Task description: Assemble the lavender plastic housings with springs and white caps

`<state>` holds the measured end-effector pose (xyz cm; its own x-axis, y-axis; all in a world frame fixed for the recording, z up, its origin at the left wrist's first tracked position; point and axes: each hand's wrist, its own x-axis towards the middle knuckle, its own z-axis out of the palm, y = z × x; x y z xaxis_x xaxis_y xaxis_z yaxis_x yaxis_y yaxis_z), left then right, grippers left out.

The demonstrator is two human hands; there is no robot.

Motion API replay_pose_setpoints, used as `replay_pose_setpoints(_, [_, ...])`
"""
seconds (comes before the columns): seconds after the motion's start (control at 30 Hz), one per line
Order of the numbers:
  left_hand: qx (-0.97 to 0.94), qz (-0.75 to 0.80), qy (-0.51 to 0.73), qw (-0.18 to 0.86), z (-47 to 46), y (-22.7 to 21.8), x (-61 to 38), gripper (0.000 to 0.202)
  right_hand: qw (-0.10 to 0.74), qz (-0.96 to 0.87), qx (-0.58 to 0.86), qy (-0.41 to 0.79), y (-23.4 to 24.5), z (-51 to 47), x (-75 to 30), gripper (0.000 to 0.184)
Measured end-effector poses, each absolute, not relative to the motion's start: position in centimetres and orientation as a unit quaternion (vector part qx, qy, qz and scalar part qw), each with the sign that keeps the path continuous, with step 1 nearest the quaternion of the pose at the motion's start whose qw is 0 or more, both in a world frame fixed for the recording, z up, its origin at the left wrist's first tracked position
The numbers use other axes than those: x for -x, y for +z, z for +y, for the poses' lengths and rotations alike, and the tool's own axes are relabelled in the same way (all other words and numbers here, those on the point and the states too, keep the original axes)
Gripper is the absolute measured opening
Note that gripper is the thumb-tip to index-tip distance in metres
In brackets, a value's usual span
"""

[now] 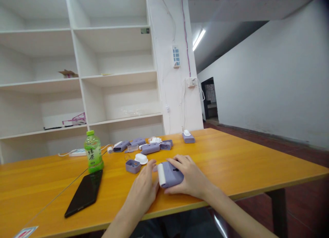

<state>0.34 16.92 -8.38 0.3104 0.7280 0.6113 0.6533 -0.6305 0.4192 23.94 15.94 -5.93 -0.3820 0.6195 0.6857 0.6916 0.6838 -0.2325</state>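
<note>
White shelves (118, 74) at upper left of the frame; across the bottom, an orange surface (231, 155). At lower centre, a lilac case (171, 175), grasped in the right hand (192, 176). Close by its white end, the left hand (145, 182), hold impossible to tell. Lower left, a bottle (93, 154) and a phone (85, 193).

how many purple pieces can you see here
At least 7: a purple case in the right hand; an open box beyond the left hand; a white-topped piece near the far edge of the table; four pieces in the back cluster, where overlap may hide others.
</note>
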Motion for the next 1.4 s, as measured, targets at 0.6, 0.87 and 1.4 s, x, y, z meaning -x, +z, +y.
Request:
replay_pose_setpoints(0.6, [-0.827,0.376,0.408,0.092,16.6,-7.5,-0.3,0.053,0.345,-0.843,0.407,-0.066,-6.1,16.0,-23.7,0.093])
replay_pose_setpoints(0.87, [-0.859,0.357,0.365,0.038,16.3,-7.0,-0.3,0.046,0.348,-0.839,0.418,-0.025,-5.9,16.4,-23.9,0.092])
replay_pose_setpoints(1.4, [-0.882,0.326,0.340,-0.013,16.4,-7.1,0.5,0.052,0.374,-0.823,0.426,0.021,-5.4,16.1,-23.5,0.092])
